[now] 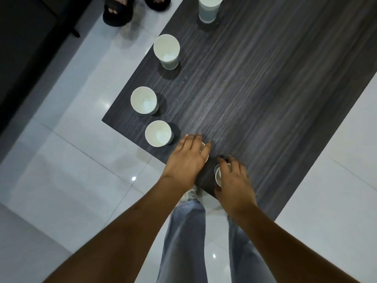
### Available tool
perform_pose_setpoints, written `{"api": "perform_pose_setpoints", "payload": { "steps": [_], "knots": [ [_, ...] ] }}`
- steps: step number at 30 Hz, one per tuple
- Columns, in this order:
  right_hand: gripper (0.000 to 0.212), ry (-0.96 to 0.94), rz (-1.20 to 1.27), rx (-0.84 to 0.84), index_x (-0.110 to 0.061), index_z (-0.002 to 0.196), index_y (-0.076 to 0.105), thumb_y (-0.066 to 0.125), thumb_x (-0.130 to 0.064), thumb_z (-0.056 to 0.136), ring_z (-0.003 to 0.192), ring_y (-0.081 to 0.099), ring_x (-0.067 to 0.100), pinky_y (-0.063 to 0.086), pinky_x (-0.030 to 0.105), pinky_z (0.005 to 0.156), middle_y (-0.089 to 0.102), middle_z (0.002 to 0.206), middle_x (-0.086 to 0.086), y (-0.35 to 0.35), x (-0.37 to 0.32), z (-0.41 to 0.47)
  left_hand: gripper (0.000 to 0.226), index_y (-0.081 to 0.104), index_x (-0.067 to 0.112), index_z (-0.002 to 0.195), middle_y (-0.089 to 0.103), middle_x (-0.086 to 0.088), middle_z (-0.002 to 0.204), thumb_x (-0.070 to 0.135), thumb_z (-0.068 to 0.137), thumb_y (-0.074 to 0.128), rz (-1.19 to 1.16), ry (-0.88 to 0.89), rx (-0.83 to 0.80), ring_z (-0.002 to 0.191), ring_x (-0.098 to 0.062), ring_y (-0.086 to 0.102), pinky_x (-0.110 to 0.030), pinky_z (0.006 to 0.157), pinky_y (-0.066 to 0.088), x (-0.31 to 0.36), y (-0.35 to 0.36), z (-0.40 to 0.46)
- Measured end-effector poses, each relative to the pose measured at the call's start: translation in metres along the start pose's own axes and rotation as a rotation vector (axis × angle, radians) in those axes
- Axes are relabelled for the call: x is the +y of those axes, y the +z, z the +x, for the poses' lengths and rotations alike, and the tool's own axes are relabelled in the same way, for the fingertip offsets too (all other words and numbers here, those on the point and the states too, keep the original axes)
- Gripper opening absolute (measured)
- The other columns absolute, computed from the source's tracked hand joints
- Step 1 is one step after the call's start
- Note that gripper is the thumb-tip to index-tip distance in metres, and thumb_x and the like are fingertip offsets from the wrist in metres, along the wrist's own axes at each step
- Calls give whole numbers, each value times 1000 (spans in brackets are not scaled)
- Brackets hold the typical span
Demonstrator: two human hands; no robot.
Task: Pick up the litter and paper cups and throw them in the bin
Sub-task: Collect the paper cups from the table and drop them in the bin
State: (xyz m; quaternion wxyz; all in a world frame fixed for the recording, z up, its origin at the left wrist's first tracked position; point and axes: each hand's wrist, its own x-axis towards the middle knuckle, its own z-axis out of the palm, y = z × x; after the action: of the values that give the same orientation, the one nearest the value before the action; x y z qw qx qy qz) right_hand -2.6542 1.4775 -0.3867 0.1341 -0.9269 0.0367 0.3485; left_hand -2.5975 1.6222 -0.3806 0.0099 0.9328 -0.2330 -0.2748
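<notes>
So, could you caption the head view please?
Both hands reach paper cups on a dark table.

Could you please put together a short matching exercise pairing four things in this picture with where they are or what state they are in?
Things:
1. left hand
2. right hand
3. farthest cup
4. black slippers

Places or states:
A. on the white floor beyond the table
B. cut off by the top edge, on the dark table
C. over a cup at the table's near left edge
D. fingers curled round a cup near the table's near corner

Pairs: 1-C, 2-D, 3-B, 4-A
</notes>
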Motion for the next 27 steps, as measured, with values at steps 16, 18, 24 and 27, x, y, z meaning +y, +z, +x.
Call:
{"api": "perform_pose_setpoints", "payload": {
  "steps": [16,18,24,27],
  "knots": [
    [70,76,162,121,-23,146,25,65,-31,89,137,27,22,36,34,110,27,149,3,-54,35,-51,82,17,23,147,25,-7,152,26,84,70,-52,-33,-118,139,-29,27,-40,110,32,60,-43,-24],
    [69,115,203,160,-24,145,27,65,-30,88,137,28,22,35,35,109,28,150,2,-72,50,-66,81,19,24,147,26,-6,151,23,84,70,-54,-37,-135,138,-29,28,-40,108,35,82,-64,-24],
    [66,195,328,268,-25,144,31,65,-32,88,132,37,21,39,32,107,36,147,0,-133,130,-123,73,26,20,145,34,-5,143,16,85,67,-11,36,-141,131,-25,34,-37,101,42,173,-134,-13],
    [66,212,381,286,-24,145,32,65,-31,88,129,38,21,43,31,101,39,143,1,-160,190,-157,68,31,16,142,33,-6,144,15,84,66,46,62,-165,132,-26,33,-38,98,45,234,-160,0]
  ]
}}
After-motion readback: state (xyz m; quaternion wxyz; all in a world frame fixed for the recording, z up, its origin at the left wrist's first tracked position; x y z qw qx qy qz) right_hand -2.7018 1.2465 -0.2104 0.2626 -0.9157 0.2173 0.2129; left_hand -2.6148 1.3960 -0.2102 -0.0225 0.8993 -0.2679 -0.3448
